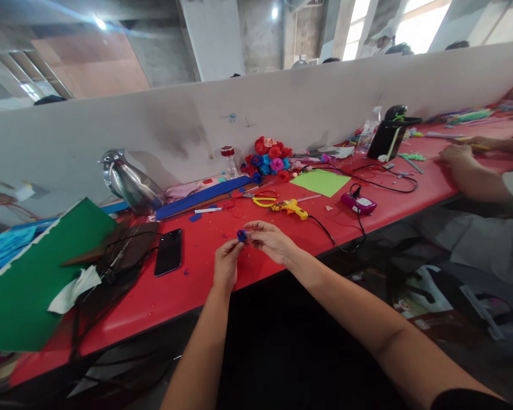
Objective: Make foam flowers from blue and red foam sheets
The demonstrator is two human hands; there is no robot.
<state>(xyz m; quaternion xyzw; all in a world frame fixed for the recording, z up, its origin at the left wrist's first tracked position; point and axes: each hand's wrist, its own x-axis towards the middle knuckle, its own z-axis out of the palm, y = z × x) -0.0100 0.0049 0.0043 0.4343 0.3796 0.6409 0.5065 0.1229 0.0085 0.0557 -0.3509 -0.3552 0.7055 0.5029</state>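
Between my two hands, above the red table near its front edge, is a small rolled blue paper flower point(241, 235). My left hand point(226, 261) pinches it from below with thumb and finger. On its right side, the fingertips of my right hand point(270, 240) close on it, with the other fingers loosely bent. A yellow hot glue gun point(294, 208) lies beyond my right hand, its black cord running right. Beside it are yellow-handled scissors point(264, 199). Several red, blue and pink paper flowers point(273, 154) are bunched against the partition.
Left of my hands lie a phone point(169, 253) and a large green sheet point(47, 279). A steel jug point(132, 185) and a long blue strip point(205, 197) are behind. A light green sheet point(320, 182) and purple power socket point(358, 203) lie right, near another person's hand point(458, 159).
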